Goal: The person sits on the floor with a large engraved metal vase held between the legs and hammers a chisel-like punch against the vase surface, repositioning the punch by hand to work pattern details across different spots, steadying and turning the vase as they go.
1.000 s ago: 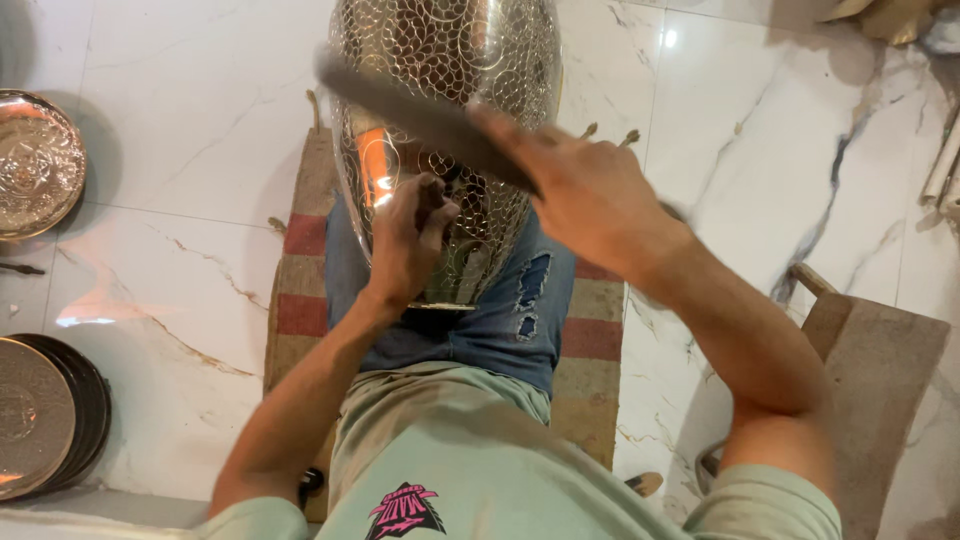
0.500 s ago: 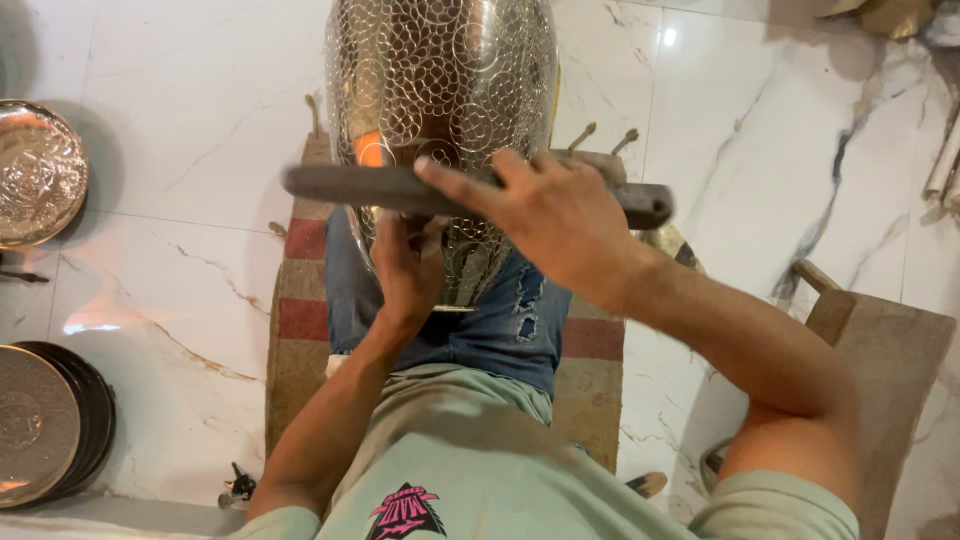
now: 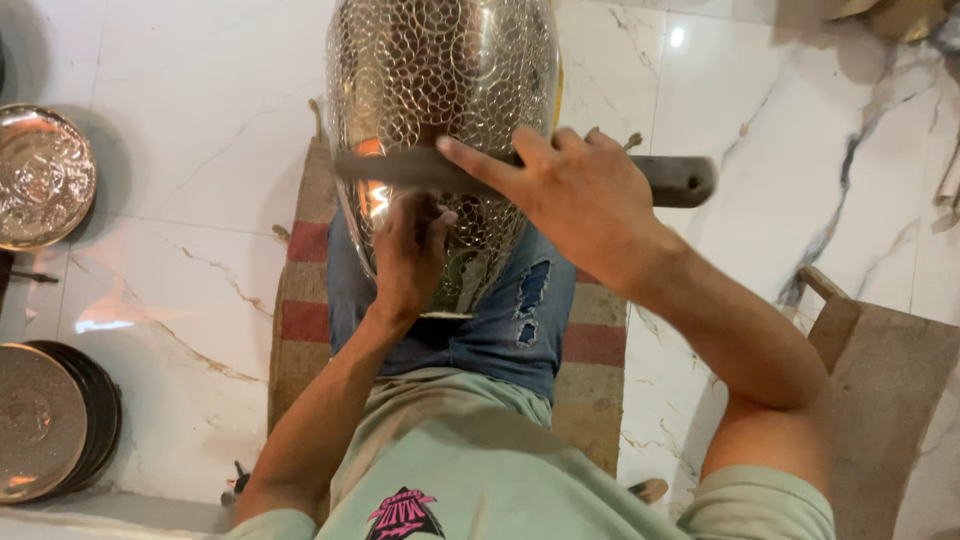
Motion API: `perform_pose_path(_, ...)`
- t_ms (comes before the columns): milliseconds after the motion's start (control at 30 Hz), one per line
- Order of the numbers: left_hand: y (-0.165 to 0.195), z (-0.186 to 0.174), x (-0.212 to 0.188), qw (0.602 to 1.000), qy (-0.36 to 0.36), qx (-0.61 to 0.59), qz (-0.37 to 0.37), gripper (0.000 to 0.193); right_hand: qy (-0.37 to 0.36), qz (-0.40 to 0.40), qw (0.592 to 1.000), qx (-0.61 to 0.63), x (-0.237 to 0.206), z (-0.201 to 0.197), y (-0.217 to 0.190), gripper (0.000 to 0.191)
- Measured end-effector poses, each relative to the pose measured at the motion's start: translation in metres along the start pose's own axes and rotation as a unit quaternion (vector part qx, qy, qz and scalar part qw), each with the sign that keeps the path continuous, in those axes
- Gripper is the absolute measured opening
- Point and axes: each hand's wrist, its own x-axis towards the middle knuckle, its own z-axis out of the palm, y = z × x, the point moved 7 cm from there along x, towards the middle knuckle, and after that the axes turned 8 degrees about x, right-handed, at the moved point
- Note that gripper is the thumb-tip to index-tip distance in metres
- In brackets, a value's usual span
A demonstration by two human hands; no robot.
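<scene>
A large, egg-shaped silver metal vessel lies across the person's lap, its shiny skin worked all over with small raised circles that catch the light like scales; lower down, near its narrow end, the pattern changes to larger engraved curls. It rests on legs in blue ripped denim jeans, above a striped woven mat in tan and dull red with frayed fringe at the far edge.

The right hand has its grip clamped on a long, flat, dark grey bar-shaped tool with a matt, worn surface, held level across the front of the vessel; the index finger lies stretched along the bar towards its left end. The left hand presses against the vessel's lower wall, fingers curled together around something thin that cannot be made out.

The floor is glossy white marble tile with brown and grey veins. At the left edge sits a round embossed silver metal tray with flower-like relief, and below it a stack of plain round metal plates with dark rims. To the right stands a rough brown wooden block with a dusty flat top. The pale green T-shirt bears a pink and black triangular print low on the chest.
</scene>
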Motion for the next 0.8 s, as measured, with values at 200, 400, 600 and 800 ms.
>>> perform_pose_path(200, 0.011, 0.001, 0.009, 0.993, -0.037, 0.057, 0.1, 0.026, 0.059, -0.031, 0.996, 0.065, -0.011, -0.01, 0.007, 0.082)
perform_pose_path(400, 0.019, 0.012, 0.029, 0.974, -0.176, 0.037, 0.136, 0.037, 0.08, 0.102, 0.983, 0.128, -0.042, 0.019, 0.043, 0.083)
perform_pose_path(600, 0.03, 0.036, 0.045, 0.912, -0.346, 0.053, 0.213, 0.038, 0.117, 0.278, 0.917, 0.262, -0.102, 0.081, 0.073, 0.085)
perform_pose_path(800, 0.04, 0.065, 0.052, 0.82, -0.487, 0.07, 0.292, 0.03, 0.204, 0.332, 0.886, 0.253, -0.154, 0.124, 0.046, 0.085)
